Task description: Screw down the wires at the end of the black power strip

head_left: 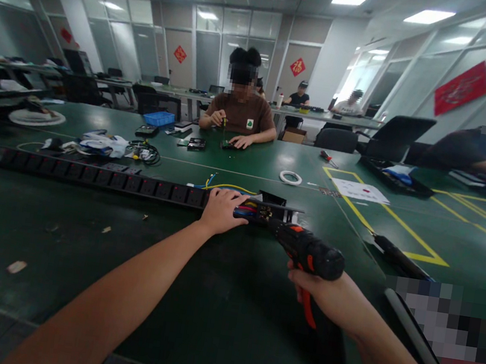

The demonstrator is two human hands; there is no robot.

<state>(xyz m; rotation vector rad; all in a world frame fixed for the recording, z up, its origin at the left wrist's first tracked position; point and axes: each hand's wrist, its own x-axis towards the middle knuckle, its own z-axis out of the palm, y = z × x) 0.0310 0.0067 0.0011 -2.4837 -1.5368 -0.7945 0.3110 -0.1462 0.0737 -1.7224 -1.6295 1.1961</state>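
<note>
A long black power strip (146, 187) with a row of sockets lies across the green table. My left hand (221, 210) grips it near its right end, fingers over the top edge. Beside those fingers the housing is open, showing colored wires (246, 208) and a terminal part (264, 212). My right hand (314, 283) is wrapped round the handle of a black and orange power drill (306, 247). The drill points left, its tip at the right end of the strip; whether it touches a screw is too small to tell.
Beyond the strip are bundled cables (144, 152), a white tape roll (290, 178), a paper sheet (363, 191) and a blue basket (159, 118). A soldering-iron-like tool (396, 256) lies at right. Across the table a person (241, 115) handles small parts.
</note>
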